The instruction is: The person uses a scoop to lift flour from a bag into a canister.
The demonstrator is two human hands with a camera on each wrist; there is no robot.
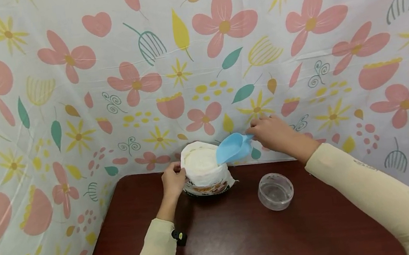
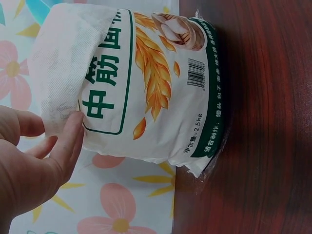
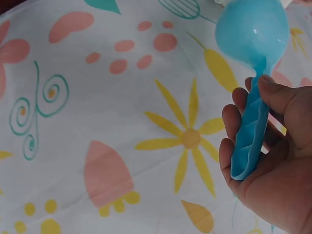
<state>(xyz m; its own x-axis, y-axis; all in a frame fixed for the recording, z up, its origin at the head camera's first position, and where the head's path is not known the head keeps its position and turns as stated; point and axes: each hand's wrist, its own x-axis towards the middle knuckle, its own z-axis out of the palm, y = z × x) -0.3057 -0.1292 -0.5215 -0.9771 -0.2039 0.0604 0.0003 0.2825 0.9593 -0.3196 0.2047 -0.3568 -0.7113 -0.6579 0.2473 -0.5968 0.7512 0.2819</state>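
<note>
A white bag of flour (image 1: pixel 206 178) stands upright at the back of the table, its top rolled outward and white flour (image 1: pixel 200 159) showing inside. Wheat ears and a barcode are printed on the bag's side (image 2: pixel 161 92) in the left wrist view. My left hand (image 1: pixel 173 182) pinches the bag's folded rim on its left side. With my right hand (image 1: pixel 275 134) I grip the handle of a light blue plastic scoop (image 1: pixel 233 148). The scoop tilts toward the bag's mouth at its right edge; whether it touches the flour is unclear. Fingers wrap the ridged handle (image 3: pixel 248 134).
A clear round plastic container (image 1: pixel 278 206) sits on the dark reddish table (image 1: pixel 243 243), right of the bag. Flower-patterned cloth (image 1: pixel 198 81) hangs right behind the table's back edge and along its left side.
</note>
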